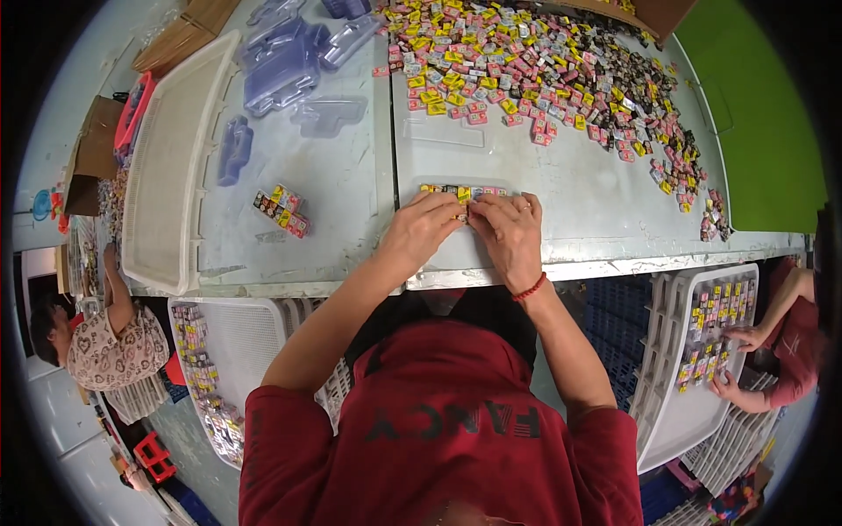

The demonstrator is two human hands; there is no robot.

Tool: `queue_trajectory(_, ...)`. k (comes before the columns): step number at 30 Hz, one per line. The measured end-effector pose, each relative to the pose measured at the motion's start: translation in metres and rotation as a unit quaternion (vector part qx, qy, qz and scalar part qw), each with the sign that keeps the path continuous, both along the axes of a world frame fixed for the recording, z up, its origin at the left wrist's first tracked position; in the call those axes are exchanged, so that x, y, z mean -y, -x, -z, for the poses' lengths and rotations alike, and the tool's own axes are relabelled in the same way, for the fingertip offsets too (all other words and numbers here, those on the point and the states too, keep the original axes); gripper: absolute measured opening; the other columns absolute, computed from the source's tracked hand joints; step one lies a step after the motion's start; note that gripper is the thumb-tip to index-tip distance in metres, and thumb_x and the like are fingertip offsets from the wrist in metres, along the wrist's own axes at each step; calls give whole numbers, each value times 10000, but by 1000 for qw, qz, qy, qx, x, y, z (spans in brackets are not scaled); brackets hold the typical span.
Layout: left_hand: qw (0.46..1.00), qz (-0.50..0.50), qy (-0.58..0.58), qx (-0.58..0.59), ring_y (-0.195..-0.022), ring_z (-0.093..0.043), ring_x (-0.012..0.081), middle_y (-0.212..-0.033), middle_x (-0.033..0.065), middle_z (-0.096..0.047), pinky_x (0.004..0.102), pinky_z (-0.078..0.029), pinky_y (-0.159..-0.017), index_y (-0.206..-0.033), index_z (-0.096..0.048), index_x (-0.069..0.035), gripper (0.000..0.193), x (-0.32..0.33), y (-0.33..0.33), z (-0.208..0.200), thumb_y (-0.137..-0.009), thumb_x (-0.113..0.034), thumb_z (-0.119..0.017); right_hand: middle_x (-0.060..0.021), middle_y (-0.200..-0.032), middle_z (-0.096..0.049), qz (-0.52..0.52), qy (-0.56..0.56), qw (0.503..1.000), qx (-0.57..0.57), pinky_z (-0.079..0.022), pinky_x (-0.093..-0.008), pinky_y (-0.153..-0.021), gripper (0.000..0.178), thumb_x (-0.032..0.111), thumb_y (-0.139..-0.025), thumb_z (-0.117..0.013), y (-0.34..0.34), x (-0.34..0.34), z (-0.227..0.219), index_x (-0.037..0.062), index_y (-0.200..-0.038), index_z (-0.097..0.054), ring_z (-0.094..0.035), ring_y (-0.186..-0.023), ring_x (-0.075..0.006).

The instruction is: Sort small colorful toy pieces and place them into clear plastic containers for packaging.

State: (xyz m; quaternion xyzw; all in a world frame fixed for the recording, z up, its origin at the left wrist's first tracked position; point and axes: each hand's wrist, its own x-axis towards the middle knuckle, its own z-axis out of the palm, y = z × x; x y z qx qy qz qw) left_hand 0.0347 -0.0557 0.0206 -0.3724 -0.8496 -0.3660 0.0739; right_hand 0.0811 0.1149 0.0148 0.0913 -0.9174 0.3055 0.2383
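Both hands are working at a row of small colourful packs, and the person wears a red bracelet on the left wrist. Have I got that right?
Almost: the head view shows the red bracelet on the right wrist, not the left. Both hands, left and right, are indeed at the row of small colourful packs.

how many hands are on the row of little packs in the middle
2: the left hand at the left part of the row of little packs, the right hand at its right part. None seem hidden there.
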Motion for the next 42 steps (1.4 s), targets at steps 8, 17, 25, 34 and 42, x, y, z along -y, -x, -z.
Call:
queue_trajectory(8, 999, -13, -39, -12, -893, -612, 268, -1006, 79, -666, 338, -509, -772, -930, -679, -21, 205, 0, -5, 9, -736, -67, -727, -5, -975, -678, 6, -64, 997, -47, -371, -455, -933, 153, 118, -751, -730, -7, 0, 4, 103, -898, -689, -593, -855, -194)
queue_trajectory(17, 997, 11, -77, -3, -905, -609, 249, -1019, 58, -671, 332, -504, -788, -915, -681, -22, 199, 3, -1, 16, -729, -73, -732, -3, -990, -679, -31, -66, 997, -29, -372, -429, -956, 187, 116, -740, -748, -9, -9, -2, 99, -919, -697, -592, -879, -193)
queue_trajectory(25, 997, 37, -73, -9, -916, -614, 258, -977, 94, -649, 343, -508, -775, -905, -656, -1, 193, 3, 3, 17, -732, -47, -727, -30, -1028, -640, -37, -84, 995, -38, -391, -446, -921, 217, 117, -750, -723, -18, -6, 4, 60, -956, -685, -564, -917, -229)
queue_trajectory(34, 987, 33, 26, -157, -1122, -537, 302, -1159, 71, -600, 391, -490, -889, -1051, -647, -5, 362, 14, -14, 18, -710, -90, -736, -87, -1170, -590, -22, -111, 994, 6, -369, -472, -970, 396, 118, -771, -697, -29, -3, 4, 75, -1159, -629, -530, -1070, -274)
queue_trajectory(42, 990, 8, 105, -97, -1291, -390, 332, -1329, 59, -503, 447, -398, -998, -1169, -598, -11, 490, 16, -28, 13, -728, -166, -746, -85, -1136, -563, -8, -138, 989, 56, -355, -458, -971, 418, 140, -795, -675, -27, 6, -10, 81, -1201, -600, -512, -1080, -273)
